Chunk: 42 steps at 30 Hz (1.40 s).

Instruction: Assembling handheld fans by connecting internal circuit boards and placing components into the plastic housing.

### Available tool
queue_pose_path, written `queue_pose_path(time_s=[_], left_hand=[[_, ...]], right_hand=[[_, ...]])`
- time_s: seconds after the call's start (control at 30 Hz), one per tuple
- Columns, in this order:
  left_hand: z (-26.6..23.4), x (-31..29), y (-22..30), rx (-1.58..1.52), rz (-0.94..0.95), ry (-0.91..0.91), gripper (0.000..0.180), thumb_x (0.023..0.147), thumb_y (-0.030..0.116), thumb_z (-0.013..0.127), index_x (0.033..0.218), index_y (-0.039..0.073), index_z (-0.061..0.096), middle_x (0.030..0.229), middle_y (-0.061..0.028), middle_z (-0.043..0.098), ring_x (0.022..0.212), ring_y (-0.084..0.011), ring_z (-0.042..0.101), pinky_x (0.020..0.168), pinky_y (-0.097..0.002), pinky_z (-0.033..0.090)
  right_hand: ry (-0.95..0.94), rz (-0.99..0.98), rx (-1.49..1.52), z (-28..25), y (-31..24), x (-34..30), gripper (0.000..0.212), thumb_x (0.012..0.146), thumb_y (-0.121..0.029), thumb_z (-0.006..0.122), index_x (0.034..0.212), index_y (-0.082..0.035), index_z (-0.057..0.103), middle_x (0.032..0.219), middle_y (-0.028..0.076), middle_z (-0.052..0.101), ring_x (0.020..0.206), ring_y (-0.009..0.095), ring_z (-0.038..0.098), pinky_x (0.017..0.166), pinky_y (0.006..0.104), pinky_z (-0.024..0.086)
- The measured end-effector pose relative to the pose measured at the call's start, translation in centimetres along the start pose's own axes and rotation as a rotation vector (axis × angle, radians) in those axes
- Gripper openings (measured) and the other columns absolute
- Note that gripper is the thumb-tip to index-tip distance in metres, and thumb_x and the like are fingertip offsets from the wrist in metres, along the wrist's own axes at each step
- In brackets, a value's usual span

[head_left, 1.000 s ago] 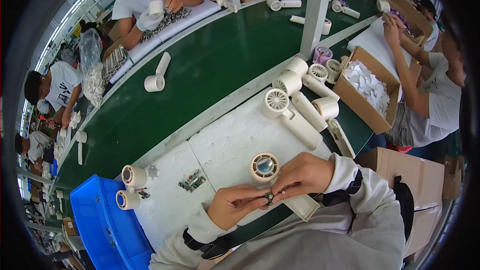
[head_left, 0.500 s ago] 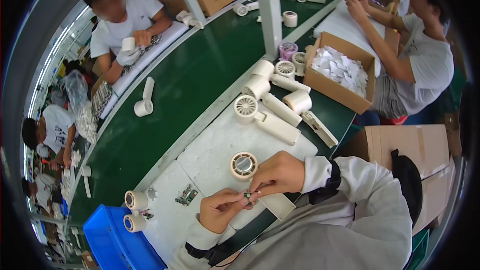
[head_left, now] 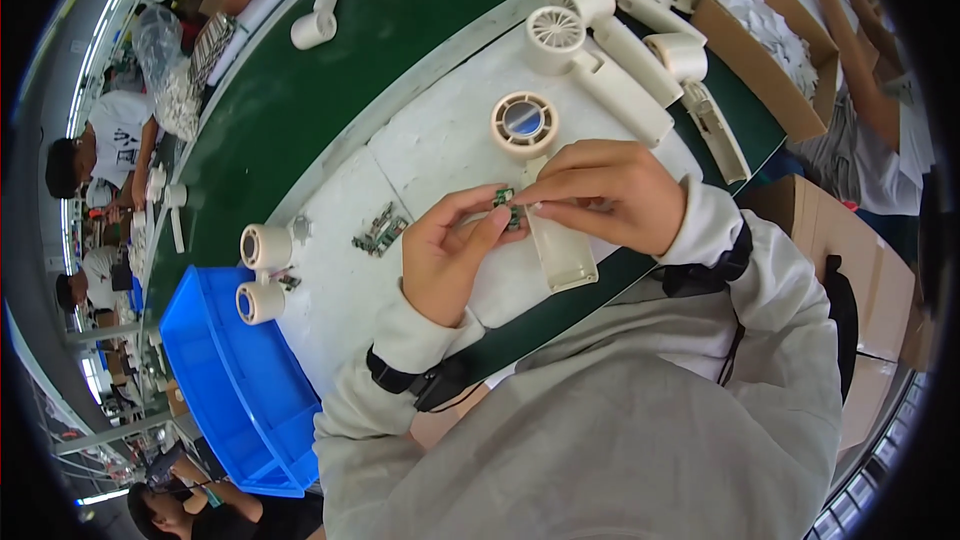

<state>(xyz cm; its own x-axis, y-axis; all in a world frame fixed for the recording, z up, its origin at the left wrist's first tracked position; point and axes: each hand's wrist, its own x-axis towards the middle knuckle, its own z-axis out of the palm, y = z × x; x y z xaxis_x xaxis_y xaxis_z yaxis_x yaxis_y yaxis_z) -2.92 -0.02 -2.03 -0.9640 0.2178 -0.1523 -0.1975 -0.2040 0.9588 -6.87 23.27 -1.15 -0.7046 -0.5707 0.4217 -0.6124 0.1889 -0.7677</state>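
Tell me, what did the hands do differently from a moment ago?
Very little. The left hand and right hand stay pinched together on the small green circuit board over the cream fan handle. Nothing was picked up or let go. The round fan head still lies just beyond them.

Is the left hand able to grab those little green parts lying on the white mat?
Probably yes. The left hand sits just beside the green parts on the mat, nothing between them, but it is pinching a small board now.
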Motion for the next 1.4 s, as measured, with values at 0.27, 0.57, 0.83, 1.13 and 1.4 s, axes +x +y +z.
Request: queue_pose_path(time_s=[0.27,0.57,0.83,1.13,1.4], left_hand=[[0.1,-0.4,0.1,-0.015,-0.011,-0.061,0.029,0.1,0.001,0.061,0.126,-0.009,0.058,0.12,-0.0169,0.066,0.105,-0.0239,0.07,0.093,-0.0362,0.06],[0.4,-0.7,0.0,0.129,0.155,-0.105,0.028,0.099,-0.001,0.06,0.127,-0.006,0.061,0.12,-0.0159,0.065,0.106,-0.0231,0.069,0.095,-0.0335,0.058],[0.7,-1.0,0.1,0.232,0.266,-0.109,0.027,0.099,-0.005,0.059,0.125,-0.003,0.064,0.119,-0.015,0.064,0.107,-0.0227,0.069,0.096,-0.0326,0.057],[0.7,-1.3,0.1,0.266,0.29,-0.103,0.027,0.098,-0.005,0.06,0.125,-0.003,0.065,0.119,-0.0155,0.064,0.106,-0.0225,0.069,0.095,-0.0316,0.058],[1.1,-1.7,0.2,0.437,0.372,-0.058,0.029,0.097,-0.006,0.062,0.125,-0.002,0.067,0.115,-0.0146,0.066,0.103,-0.0212,0.07,0.09,-0.0296,0.058]], right_hand=[[-0.042,0.01,0.003,-0.4,-0.5,-0.2,0.02,0.087,-0.002,0.075,0.107,-0.004,0.076,0.089,0.01,0.068,0.077,0.026,0.065,0.068,0.0347,0.053],[0.084,-0.083,-0.327,0.8,-1.1,-0.5,0.015,0.079,-0.004,0.078,0.093,-0.004,0.073,0.084,0.009,0.066,0.073,0.025,0.065,0.061,0.0352,0.052],[0.165,-0.089,-0.363,1.1,-1.4,-0.6,0.016,0.075,-0.004,0.078,0.09,-0.005,0.073,0.084,0.007,0.064,0.072,0.024,0.065,0.061,0.0341,0.054],[0.214,-0.104,-0.313,1.6,-1.2,-0.7,0.016,0.075,-0.002,0.077,0.09,-0.004,0.073,0.084,0.006,0.063,0.07,0.021,0.064,0.059,0.0318,0.053],[0.243,0.002,-0.17,2.2,-1.4,-1.1,0.012,0.078,0.0,0.074,0.089,-0.001,0.072,0.081,0.006,0.06,0.065,0.017,0.059,0.056,0.0283,0.049]])
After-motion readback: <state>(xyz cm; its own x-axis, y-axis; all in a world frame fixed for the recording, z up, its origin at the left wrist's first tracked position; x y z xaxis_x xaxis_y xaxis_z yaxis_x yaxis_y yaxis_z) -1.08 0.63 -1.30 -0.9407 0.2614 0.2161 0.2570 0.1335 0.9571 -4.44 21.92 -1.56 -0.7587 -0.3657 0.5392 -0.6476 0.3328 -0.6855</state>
